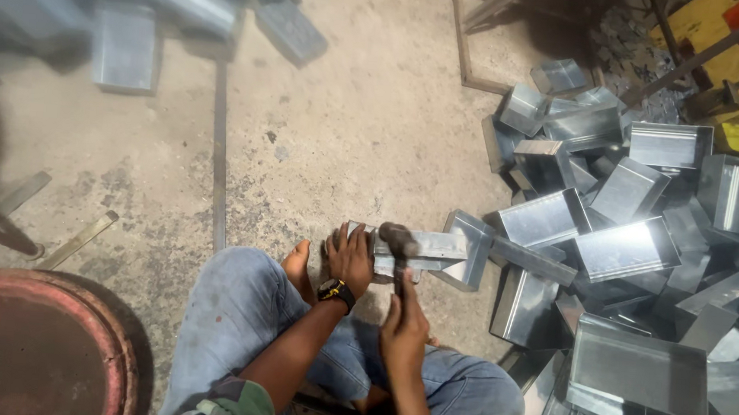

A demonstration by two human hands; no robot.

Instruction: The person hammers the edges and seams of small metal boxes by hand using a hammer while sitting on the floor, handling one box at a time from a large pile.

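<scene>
Sitting on the concrete floor (350,119), the person has the left hand (349,258) pressed down on a folded metal piece (423,248), fingers wrapped over its near end and pinning it flat just in front of the bare foot (298,265). A black watch (337,292) sits on that wrist. Right hand (404,327) is clenched around the hammer (398,244) handle, and the dark head is resting right on top of the piece, beside the left fingers.

Off to the right, a big heap of metal trays (635,252) is piled up, shiny open boxes tipped every which way, leaning on and into each other. Those that face the camera show bare insides; nothing lies in them. One tray (469,249) touches the far end of the piece under the hammer.

Top left, a few more trays (125,43) lie blurred on the floor, well apart from the heap. Bottom left, a round reddish drum rim (113,337) cuts in near the knee. A thin metal strip (219,162) runs straight down the floor between the two groups.
</scene>
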